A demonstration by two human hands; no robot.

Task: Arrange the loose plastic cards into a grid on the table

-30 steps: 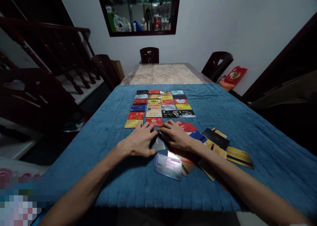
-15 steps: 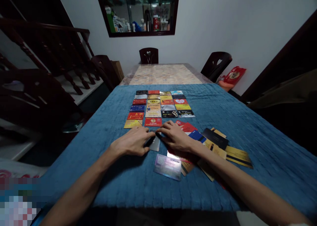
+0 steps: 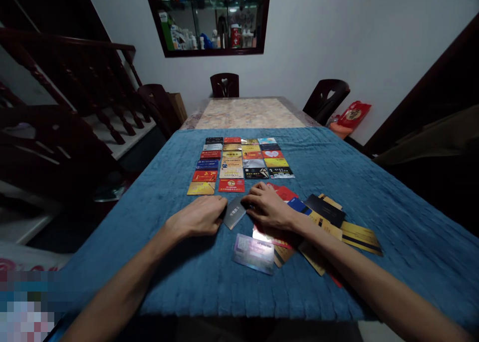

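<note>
Cards [image 3: 232,155] on a table [image 3: 247,111], its near part under a blue cloth [image 3: 168,269]. Four columns of cards stand well in from the near edge; an overlapping heap [image 3: 325,209] lies toward the near right corner. Left hand [image 3: 198,215], fingers curled, and right hand [image 3: 267,207], fingertips bent down, flank a slanted grey card [image 3: 235,213] nearer the near edge; whether either grips it cannot be told.
</note>
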